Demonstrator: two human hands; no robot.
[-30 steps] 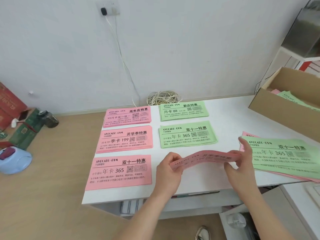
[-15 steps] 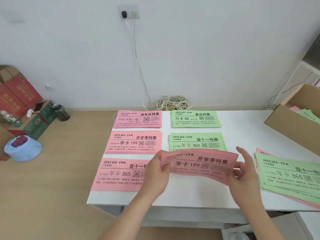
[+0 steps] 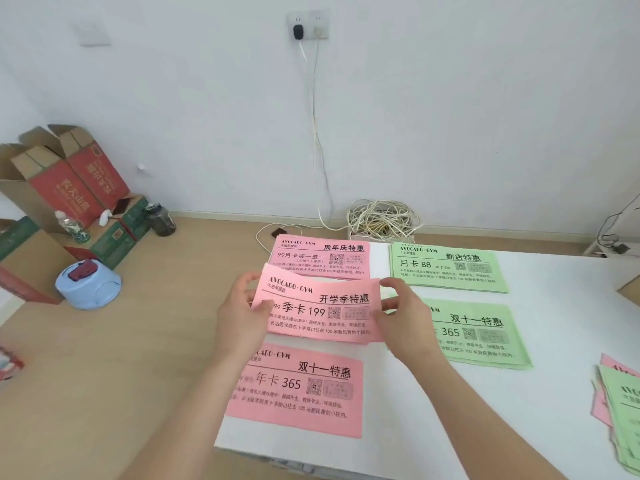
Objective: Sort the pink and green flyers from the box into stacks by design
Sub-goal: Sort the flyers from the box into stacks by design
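Note:
A pink flyer (image 3: 320,306) printed "季卡 199" is held at both short ends over the middle pink stack, which it hides. My left hand (image 3: 242,317) pinches its left edge, thumb on top. My right hand (image 3: 403,313) holds its right edge. Behind it lies a pink "99月卡" stack (image 3: 322,256), in front a pink "年卡 365" stack (image 3: 298,389). To the right lie a green "月卡 88" stack (image 3: 446,266) and a green "年卡 365" stack (image 3: 481,334). An unsorted pile of green and pink flyers (image 3: 620,407) sits at the right edge.
The white table (image 3: 467,410) carries all stacks. A corner of the cardboard box (image 3: 630,289) shows at far right. A coil of cable (image 3: 381,220) lies behind the table. Red cartons (image 3: 69,181), a bottle and a blue tub (image 3: 88,284) stand on the floor at left.
Both hands have carried the pink flyer leftward and away from me, from the table's front middle to above the middle pink stack. The view has swung left, putting the box almost out of frame.

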